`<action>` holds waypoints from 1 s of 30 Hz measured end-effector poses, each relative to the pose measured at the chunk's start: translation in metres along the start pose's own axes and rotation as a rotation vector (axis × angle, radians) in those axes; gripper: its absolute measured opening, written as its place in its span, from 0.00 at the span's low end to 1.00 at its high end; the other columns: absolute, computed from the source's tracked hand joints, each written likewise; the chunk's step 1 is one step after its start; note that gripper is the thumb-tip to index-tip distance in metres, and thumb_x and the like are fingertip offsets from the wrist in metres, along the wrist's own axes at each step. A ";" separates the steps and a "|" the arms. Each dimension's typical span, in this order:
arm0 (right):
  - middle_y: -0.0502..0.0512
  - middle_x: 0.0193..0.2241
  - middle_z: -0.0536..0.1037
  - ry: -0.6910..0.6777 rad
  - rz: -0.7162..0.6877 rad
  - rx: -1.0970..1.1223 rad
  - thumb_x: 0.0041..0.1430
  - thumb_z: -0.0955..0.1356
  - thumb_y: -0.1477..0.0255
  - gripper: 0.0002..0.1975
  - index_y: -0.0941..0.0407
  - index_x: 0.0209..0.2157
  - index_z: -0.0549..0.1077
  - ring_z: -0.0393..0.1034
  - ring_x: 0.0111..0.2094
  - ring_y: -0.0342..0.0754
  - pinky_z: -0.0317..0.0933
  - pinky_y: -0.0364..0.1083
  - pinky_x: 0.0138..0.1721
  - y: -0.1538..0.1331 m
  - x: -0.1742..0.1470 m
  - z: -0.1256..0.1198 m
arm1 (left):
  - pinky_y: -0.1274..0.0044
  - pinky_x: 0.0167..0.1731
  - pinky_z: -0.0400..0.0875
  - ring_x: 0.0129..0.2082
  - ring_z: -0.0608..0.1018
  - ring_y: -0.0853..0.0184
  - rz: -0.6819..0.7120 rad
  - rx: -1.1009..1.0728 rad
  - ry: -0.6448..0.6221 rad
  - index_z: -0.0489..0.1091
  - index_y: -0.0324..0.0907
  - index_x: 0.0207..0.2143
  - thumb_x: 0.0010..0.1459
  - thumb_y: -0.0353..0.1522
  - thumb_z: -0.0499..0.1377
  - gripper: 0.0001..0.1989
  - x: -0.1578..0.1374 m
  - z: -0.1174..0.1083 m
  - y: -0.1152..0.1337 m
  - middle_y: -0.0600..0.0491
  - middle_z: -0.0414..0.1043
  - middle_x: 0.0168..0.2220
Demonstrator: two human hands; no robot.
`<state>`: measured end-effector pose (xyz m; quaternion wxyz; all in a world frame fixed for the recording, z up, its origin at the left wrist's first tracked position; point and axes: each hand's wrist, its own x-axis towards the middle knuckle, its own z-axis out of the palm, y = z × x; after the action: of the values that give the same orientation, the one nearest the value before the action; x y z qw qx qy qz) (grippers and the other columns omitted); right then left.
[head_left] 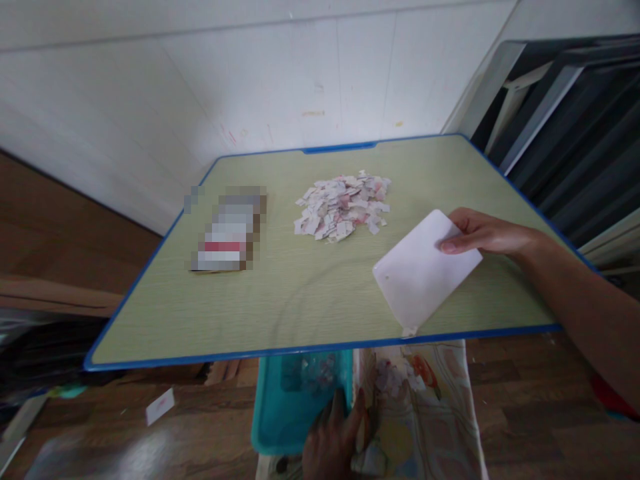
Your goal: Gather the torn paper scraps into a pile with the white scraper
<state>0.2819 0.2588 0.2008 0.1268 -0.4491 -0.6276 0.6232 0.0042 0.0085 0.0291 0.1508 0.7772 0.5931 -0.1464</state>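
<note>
Right fingers (pixel 454 245) pinch white board (pixel 423 270) at table edge (pixel 320 349); left fingers (pixel 338 404) by tray rim (pixel 256 408), grip unclear

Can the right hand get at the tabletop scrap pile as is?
Likely yes: nothing stands between the right hand and the pile of paper scraps on the tabletop. It grips a white board, though, so picking may need that set down.
</note>
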 end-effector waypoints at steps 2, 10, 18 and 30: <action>0.52 0.19 0.75 -0.010 -0.005 -0.006 0.42 0.70 0.65 0.11 0.58 0.25 0.76 0.67 0.19 0.42 0.59 0.38 0.17 0.000 0.000 0.000 | 0.70 0.37 0.68 0.42 0.71 0.55 0.004 0.007 -0.002 0.48 0.51 0.55 0.21 0.34 0.70 0.55 0.000 0.001 0.000 0.42 0.61 0.52; 0.51 0.20 0.75 -0.092 -0.064 0.032 0.46 0.69 0.69 0.09 0.61 0.26 0.75 0.67 0.19 0.40 0.58 0.36 0.17 0.005 0.001 -0.005 | 0.72 0.35 0.70 0.41 0.71 0.58 0.010 0.071 0.006 0.41 0.55 0.56 0.24 0.33 0.68 0.57 -0.001 0.010 -0.003 0.46 0.60 0.53; 0.50 0.21 0.75 0.229 -0.231 0.262 0.45 0.69 0.69 0.09 0.60 0.28 0.74 0.67 0.18 0.40 0.59 0.36 0.17 0.011 0.010 0.002 | 0.71 0.36 0.69 0.40 0.71 0.58 0.006 0.039 0.068 0.44 0.54 0.56 0.23 0.36 0.69 0.56 -0.002 0.014 -0.003 0.45 0.62 0.52; 0.53 0.37 0.74 0.915 -0.661 0.359 0.50 0.66 0.66 0.13 0.56 0.38 0.69 0.69 0.35 0.45 0.63 0.48 0.39 0.029 0.046 -0.023 | 0.75 0.30 0.70 0.34 0.74 0.63 0.044 0.067 0.178 0.46 0.54 0.55 0.38 0.32 0.63 0.42 0.000 0.019 -0.007 0.46 0.66 0.48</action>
<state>0.2845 0.3025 0.1612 0.6461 -0.4243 -0.5004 0.3900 -0.0033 0.0025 0.0109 0.0745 0.8047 0.5816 -0.0932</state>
